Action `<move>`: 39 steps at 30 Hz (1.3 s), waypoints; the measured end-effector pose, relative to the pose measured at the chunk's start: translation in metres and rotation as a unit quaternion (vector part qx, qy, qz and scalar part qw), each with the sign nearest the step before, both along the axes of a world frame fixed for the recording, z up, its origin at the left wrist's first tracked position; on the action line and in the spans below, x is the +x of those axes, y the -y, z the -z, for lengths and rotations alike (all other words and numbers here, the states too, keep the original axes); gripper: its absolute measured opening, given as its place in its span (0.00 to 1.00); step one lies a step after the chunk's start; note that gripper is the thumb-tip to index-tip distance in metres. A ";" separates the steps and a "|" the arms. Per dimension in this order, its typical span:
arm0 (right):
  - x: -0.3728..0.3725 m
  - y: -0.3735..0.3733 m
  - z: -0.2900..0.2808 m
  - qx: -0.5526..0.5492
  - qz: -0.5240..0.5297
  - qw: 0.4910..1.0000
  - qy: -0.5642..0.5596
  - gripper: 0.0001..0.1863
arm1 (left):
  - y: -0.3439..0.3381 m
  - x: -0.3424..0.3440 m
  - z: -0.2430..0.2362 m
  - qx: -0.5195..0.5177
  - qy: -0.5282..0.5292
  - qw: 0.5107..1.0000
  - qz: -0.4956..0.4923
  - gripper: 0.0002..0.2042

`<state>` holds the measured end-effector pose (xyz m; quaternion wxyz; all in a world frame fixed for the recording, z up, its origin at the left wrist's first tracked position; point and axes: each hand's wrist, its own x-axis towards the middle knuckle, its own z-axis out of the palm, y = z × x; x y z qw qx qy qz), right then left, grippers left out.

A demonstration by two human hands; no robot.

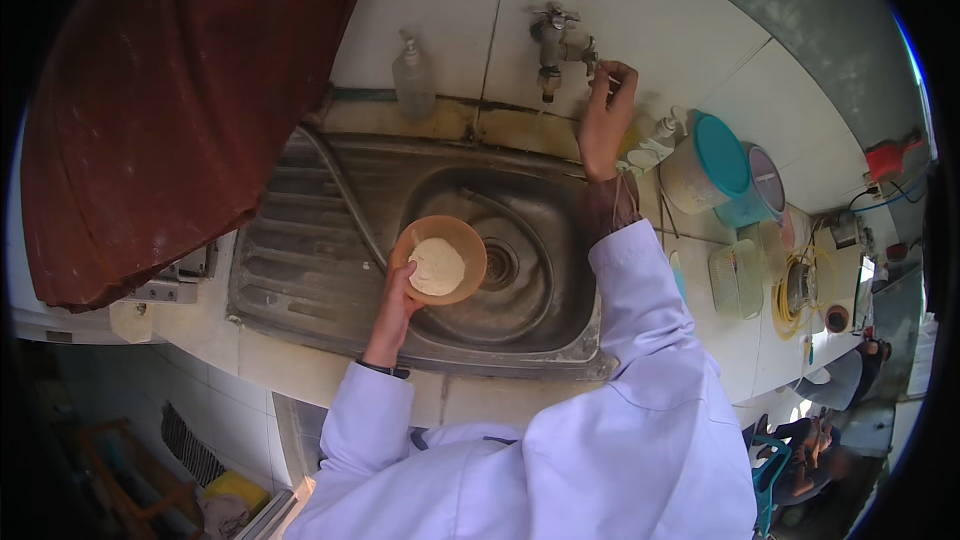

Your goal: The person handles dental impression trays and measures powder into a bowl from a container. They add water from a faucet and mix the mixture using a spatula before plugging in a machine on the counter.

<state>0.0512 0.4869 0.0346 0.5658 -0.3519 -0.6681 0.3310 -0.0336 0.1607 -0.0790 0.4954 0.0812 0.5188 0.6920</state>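
Note:
My left hand (395,302) grips an orange-brown bowl (472,240) by its left side, over the left part of the sink basin. White powder (437,267) lies in the bowl. At the wall, my right hand (606,120) has its fingers closed on the handle of a metal tap (551,45). A thin trace, perhaps water, shows just below the spout. Beneath is a stainless steel sink (575,290) with a round drain (497,265). A grey hose (343,188) runs across the drainboard toward the basin, partly hidden behind the bowl.
A clear pump bottle (412,78) stands left of the tap. Right of the sink are another pump bottle (665,127), a teal-lidded tub (722,157), a clear plastic basket (735,280) and a coiled yellow hose (790,300). A large dark red sheet (150,130) hangs at upper left.

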 end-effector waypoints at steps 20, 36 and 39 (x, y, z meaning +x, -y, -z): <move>0.033 -0.024 0.199 -0.715 -0.422 0.490 -0.267 0.10 | 0.009 -0.003 0.005 -0.019 -0.011 1.000 -0.012 0.29; 0.074 0.108 0.062 -0.499 -0.388 0.758 0.159 0.18 | -0.012 0.021 -0.007 -0.052 -0.095 0.991 0.081 0.29; 0.058 0.130 0.038 -0.427 -0.392 0.791 0.197 0.19 | -0.017 0.022 0.007 -0.031 -0.082 0.992 0.086 0.28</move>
